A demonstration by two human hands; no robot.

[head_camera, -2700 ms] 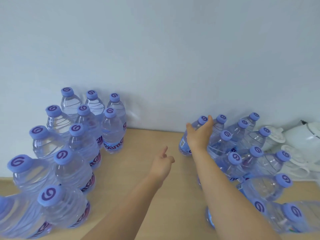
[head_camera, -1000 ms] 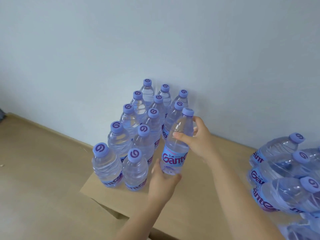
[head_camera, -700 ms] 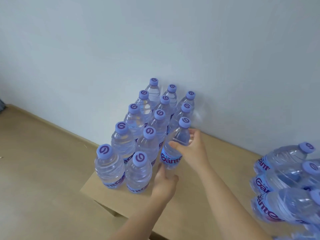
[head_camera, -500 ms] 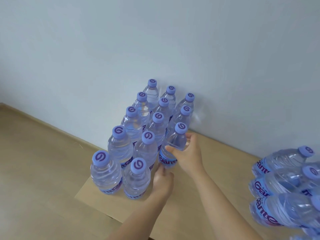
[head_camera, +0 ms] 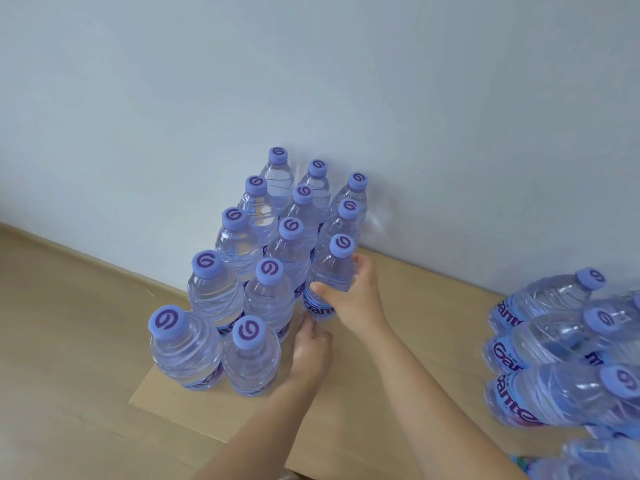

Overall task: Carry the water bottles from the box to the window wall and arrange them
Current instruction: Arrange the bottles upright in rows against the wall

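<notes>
Clear water bottles with purple caps stand in three rows on a cardboard sheet against the white wall. My right hand grips the upper body of one water bottle, which stands upright as the nearest bottle of the right-hand row. My left hand lies low on the cardboard, its fingertips against that bottle's base. The left group of bottles touches the held one on its left side.
A second group of bottles crowds the right edge, leaning in the wide view. Bare cardboard lies between the two groups. Light wooden floor stretches to the left, and a skirting board runs along the wall.
The bottle came from the right group to the left one, was lowered and now stands in the right-hand row. My left hand slid from gripping its bottom to touching its base.
</notes>
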